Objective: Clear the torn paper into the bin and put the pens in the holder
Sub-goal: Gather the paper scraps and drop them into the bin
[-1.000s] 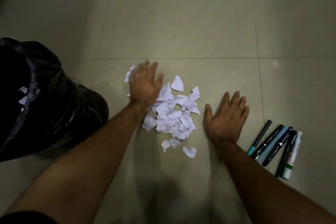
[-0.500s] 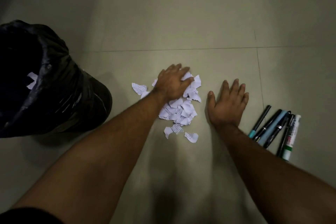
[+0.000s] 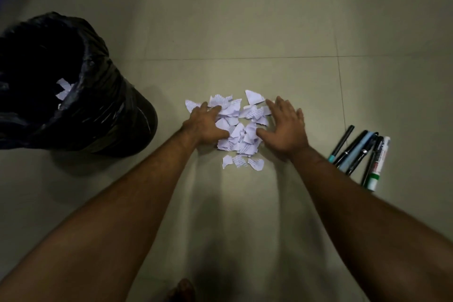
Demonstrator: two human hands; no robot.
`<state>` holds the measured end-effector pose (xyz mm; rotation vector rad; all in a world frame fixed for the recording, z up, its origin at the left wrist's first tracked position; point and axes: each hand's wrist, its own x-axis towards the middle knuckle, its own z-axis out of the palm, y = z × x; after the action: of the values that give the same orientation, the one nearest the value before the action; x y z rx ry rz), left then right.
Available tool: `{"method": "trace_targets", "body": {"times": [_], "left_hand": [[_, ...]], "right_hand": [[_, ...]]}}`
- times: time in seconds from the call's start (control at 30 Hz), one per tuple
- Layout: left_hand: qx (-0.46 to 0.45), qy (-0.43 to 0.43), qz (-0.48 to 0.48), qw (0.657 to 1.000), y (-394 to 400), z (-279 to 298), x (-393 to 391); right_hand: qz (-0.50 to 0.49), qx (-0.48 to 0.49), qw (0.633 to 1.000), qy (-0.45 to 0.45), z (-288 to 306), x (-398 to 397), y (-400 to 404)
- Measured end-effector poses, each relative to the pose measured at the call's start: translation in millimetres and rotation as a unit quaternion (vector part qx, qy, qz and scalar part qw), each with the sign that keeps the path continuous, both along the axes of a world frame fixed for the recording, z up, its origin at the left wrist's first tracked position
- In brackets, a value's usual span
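A heap of torn white paper scraps (image 3: 239,127) lies on the tiled floor in the middle of the view. My left hand (image 3: 206,124) rests flat on the heap's left side, fingers spread over the scraps. My right hand (image 3: 285,130) presses against the heap's right side, palm down and fingers apart. Neither hand has lifted any paper. A bin lined with a black bag (image 3: 103,115) stands to the left, with a few scraps (image 3: 64,89) inside. Several pens and a white marker (image 3: 360,157) lie side by side at the right.
Three loose scraps (image 3: 242,162) sit just nearer to me than the heap. The floor (image 3: 245,19) is pale tile with grout lines. No pen holder shows in the view.
My right hand has slid left from the bare floor onto the heap's right edge. My left hand has drawn back toward the heap's left side, bunching the scraps between the two hands.
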<state>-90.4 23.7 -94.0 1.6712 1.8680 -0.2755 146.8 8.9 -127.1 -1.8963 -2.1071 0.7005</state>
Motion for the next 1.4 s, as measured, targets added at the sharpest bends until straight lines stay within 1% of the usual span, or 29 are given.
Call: {"method": "trace_targets", "body": {"times": [0.07,0.17,0.23,0.3,0.37,0.5,0.67,0.73,0.83,0.97,1.13,1.27,1.33,1.4], "left_hand": [[-0.016,-0.002,-0.022,1.0,-6,-3,10],[0.001,0.021,-0.091,0.996,-18,-6,24],[0.041,0.067,-0.117,0.99,-27,-6,33],[0.102,0.095,-0.096,0.986,-36,-2,41],[0.147,0.097,-0.083,0.981,-44,-2,45],[0.159,0.06,-0.082,0.982,-50,-3,45],[0.168,0.01,0.006,0.986,-55,-3,47],[0.171,-0.016,0.071,0.983,-56,2,49],[0.181,-0.061,0.178,0.965,-57,12,49],[0.182,-0.085,0.245,0.948,-53,32,47],[0.206,-0.123,0.302,0.923,-41,77,37],[0.22,-0.165,0.359,0.892,-32,129,13],[0.226,-0.186,0.375,0.88,-26,155,-6],[0.239,-0.187,0.384,0.872,-19,184,-27]], "right_hand": [[0.036,-0.015,0.999,-0.012,9,-14,-1],[0.083,-0.008,0.995,-0.063,14,-23,-4],[0.089,-0.003,0.991,-0.097,19,-25,-8],[0.075,-0.006,0.99,-0.116,20,-28,-13],[0.046,-0.004,0.994,-0.103,22,-30,-20],[0.026,-0.019,0.997,-0.067,17,-34,-28],[-0.004,-0.035,0.999,-0.017,15,-34,-29],[-0.035,-0.05,0.998,0.017,17,-33,-30],[-0.097,-0.066,0.991,0.07,24,-32,-30],[-0.154,-0.079,0.977,0.126,42,-27,-22],[-0.169,-0.077,0.964,0.193,90,-47,-11],[-0.178,-0.089,0.932,0.304,141,-78,3],[-0.165,-0.081,0.922,0.341,169,-98,11],[-0.146,-0.069,0.916,0.368,199,-122,19]]}}
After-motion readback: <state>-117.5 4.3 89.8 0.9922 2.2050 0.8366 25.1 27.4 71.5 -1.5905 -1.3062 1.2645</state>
